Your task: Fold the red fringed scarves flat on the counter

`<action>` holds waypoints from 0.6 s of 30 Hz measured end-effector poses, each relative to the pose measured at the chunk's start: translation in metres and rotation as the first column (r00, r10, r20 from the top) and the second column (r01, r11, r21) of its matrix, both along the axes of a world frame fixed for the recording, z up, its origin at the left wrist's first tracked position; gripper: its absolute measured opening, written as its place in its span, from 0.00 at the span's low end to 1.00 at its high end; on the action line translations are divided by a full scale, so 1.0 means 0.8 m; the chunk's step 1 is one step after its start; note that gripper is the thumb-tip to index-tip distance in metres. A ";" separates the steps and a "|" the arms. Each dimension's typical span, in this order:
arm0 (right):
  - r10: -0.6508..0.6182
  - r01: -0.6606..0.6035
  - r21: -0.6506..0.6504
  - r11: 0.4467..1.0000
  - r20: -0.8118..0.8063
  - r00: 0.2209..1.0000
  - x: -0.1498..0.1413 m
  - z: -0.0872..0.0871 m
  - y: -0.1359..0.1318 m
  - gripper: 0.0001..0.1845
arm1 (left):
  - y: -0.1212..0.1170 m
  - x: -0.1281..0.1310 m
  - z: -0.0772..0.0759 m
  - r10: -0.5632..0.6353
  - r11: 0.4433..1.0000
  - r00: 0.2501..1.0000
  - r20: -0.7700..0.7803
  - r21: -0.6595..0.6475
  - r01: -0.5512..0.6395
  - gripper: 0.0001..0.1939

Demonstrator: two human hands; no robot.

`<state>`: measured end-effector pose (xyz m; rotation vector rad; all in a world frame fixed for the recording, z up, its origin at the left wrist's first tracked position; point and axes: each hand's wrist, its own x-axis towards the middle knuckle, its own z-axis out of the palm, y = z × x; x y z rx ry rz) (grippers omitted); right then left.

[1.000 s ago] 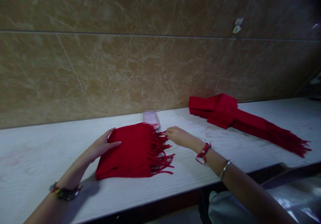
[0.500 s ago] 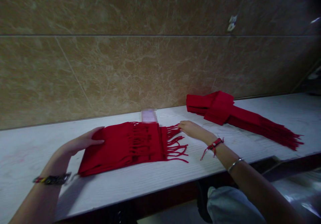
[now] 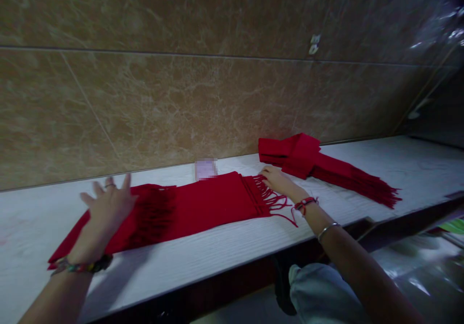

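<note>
A red fringed scarf [image 3: 203, 205] lies stretched out along the white tabletop [image 3: 232, 256]. My left hand [image 3: 105, 208] hovers over its left part with fingers spread, holding nothing. My right hand [image 3: 277, 180] rests on the fringe at the scarf's right end, fingers curled down onto the tassels; whether they pinch them I cannot make out. A second red scarf [image 3: 315, 164], folded and tied with its fringe trailing right, lies further back to the right.
A brown marble-look wall [image 3: 217, 96] runs right behind the table. A small blurred pinkish tag [image 3: 206, 169] sits at the wall side of the scarf. My knee in light trousers [image 3: 319, 295] shows below the table's front edge.
The scarf has been unfolded from a compact square into a long strip. My left hand moved left and lifted open; my right hand moved right with the fringe.
</note>
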<state>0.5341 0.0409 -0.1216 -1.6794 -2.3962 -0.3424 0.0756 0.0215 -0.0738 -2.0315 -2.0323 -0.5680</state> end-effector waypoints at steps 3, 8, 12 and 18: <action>0.162 -0.165 -0.027 0.986 -0.095 0.982 -0.029 -0.005 -0.002 0.17 | -0.016 0.093 -0.015 -0.365 0.928 0.920 -0.141 -0.133 0.348 0.28; 0.138 -0.157 -0.154 0.976 -0.123 0.983 -0.051 -0.032 -0.014 0.23 | -0.020 0.136 -0.063 -0.629 0.715 0.770 -0.105 -0.468 0.520 0.32; 0.128 -0.138 -0.131 0.982 -0.081 0.988 -0.046 -0.046 -0.020 0.26 | -0.012 0.082 -0.079 -0.623 0.726 0.771 -0.127 -0.460 0.511 0.30; 0.156 -0.160 -0.142 0.977 -0.038 0.987 -0.032 -0.042 -0.013 0.25 | -0.004 -0.073 -0.078 -0.711 0.694 0.687 -0.152 -0.310 0.650 0.22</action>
